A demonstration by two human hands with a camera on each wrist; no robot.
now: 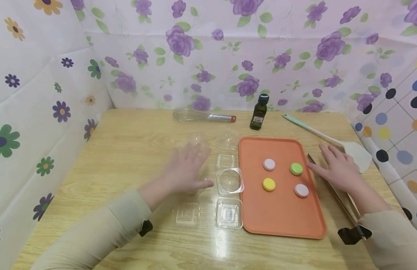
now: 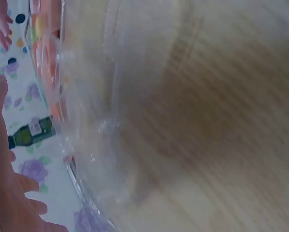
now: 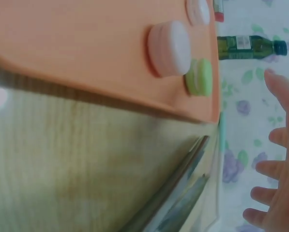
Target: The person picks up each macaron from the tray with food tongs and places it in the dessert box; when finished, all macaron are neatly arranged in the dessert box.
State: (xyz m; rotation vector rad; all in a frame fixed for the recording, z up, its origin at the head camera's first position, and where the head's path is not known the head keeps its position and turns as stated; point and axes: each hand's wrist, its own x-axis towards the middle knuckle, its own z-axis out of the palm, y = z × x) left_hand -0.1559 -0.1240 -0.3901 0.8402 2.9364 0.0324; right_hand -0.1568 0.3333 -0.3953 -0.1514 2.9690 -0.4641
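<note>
My left hand (image 1: 184, 170), blurred, is spread above the left column of clear plastic boxes (image 1: 188, 214) and holds nothing. Partly hidden beneath it are the boxes closest to my palm. My right hand (image 1: 343, 170) hovers with loose, spread fingers over a pair of metal tongs (image 3: 171, 193), right of the orange tray (image 1: 279, 217). On that tray lie a yellow macaron (image 1: 269, 184), a green macaron (image 1: 296, 169) and two pale pink macarons (image 1: 301, 190). Another clear box (image 1: 229, 180) stands against the tray's left rim, its lid raised behind it.
A whisk (image 1: 205, 115) lies along the back of the wooden table (image 1: 127, 150). Right of it stands a dark green bottle (image 1: 259, 112). A white spatula (image 1: 356, 153) with a mint handle lies at the right. Flowered cloth (image 1: 211, 56) hangs behind.
</note>
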